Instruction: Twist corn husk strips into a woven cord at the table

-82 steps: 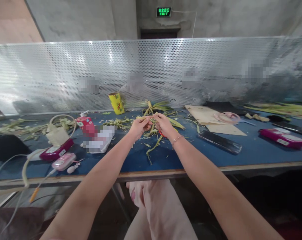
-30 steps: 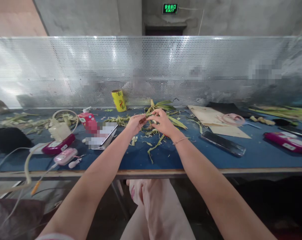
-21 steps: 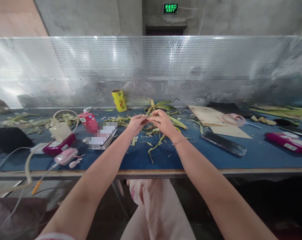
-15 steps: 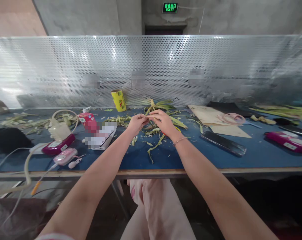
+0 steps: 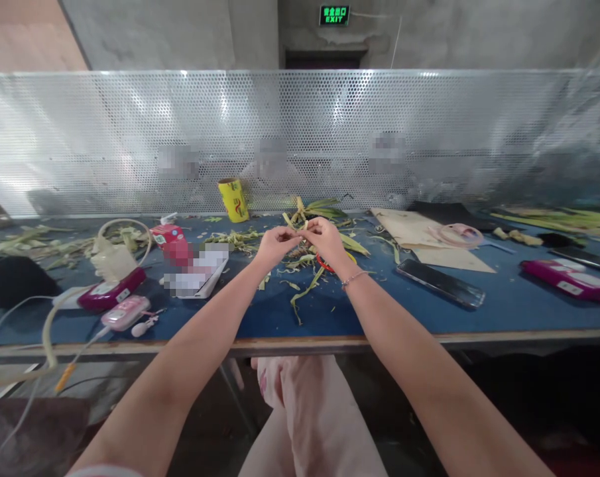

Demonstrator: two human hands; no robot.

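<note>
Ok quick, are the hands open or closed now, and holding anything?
Left hand: closed in a pinch; can't tell what's in it.
Right hand: closed in a pinch, seemingly on a pale plant bit.

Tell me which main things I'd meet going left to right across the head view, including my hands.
Magenta case, red container with a white top, yellow cylinder, left hand, right hand, black smartphone, second magenta case.
</note>
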